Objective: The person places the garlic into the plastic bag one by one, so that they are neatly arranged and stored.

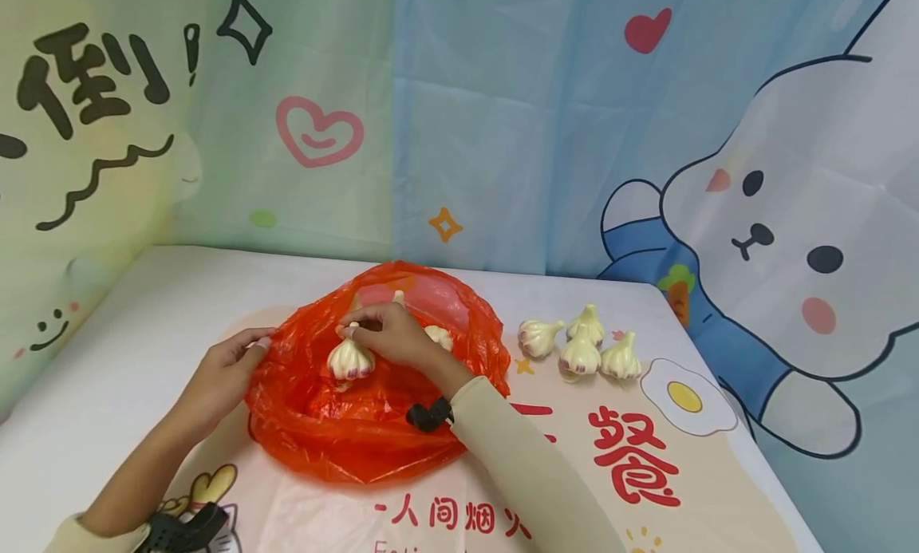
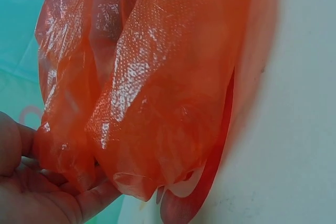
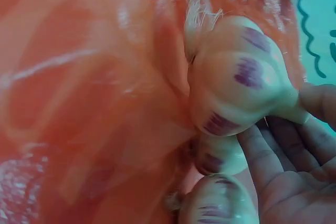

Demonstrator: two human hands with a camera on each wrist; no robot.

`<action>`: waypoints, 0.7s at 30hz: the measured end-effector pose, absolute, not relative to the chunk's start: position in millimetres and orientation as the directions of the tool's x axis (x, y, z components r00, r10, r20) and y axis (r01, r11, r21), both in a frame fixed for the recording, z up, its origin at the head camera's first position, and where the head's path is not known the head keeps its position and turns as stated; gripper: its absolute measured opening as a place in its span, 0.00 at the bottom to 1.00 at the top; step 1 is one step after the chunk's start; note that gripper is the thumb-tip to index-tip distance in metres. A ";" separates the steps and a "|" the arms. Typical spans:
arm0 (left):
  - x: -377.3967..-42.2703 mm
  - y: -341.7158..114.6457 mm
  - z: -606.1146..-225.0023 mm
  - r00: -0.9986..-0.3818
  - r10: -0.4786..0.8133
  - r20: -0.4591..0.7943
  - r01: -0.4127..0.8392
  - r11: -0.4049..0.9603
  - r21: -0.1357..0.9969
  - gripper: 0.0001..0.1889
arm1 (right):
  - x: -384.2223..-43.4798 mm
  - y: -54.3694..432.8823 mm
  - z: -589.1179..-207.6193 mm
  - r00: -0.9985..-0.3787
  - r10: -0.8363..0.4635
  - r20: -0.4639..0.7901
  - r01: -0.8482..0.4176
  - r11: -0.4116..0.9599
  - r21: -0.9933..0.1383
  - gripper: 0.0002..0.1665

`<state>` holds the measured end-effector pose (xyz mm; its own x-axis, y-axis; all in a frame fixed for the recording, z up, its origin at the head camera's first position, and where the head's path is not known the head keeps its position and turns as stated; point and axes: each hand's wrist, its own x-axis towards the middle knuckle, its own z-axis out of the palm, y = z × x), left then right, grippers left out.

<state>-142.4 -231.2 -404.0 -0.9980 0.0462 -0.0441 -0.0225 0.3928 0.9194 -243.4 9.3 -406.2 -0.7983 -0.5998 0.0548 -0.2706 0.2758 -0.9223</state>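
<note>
L hand [image 1: 228,365] nearest, grip clamped on L rim of red plastic bag [image 1: 366,453], which sits open on the table [image 1: 93,353]; R hand [image 1: 395,333] reaches across the bag, thumb + fingers pinching garlic bulb [image 1: 351,360] by its stem, root end down, within bag mouth (can't tell if touching plastic). Other bulbs [image 1: 439,337] in bag past R hand, partly hidden. Further off, R of bag, 4 garlic bulbs [image 1: 580,355] grouped on table, 1 tipped sideways, w/ cartoon backdrop [image 1: 474,122] behind.
</note>
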 end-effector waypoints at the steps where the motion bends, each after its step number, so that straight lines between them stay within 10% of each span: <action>1: -142.1 -231.5 -403.9 -0.998 0.045 -0.044 -0.023 0.393 0.919 0.25 | -243.4 9.2 -406.9 -0.796 -0.604 0.049 -0.268 0.279 -0.922 0.13; 21: -142.8 -231.9 -404.6 -0.999 0.040 -0.037 -0.018 0.401 0.916 0.25 | -245.9 15.8 -413.8 -0.790 -0.610 0.066 -0.277 0.258 -0.926 0.14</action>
<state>-142.8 -231.9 -404.6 -0.9985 0.0397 -0.0373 -0.0183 0.4009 0.9159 -245.9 15.8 -413.8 -0.7898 -0.6098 0.0659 -0.2766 0.2582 -0.9257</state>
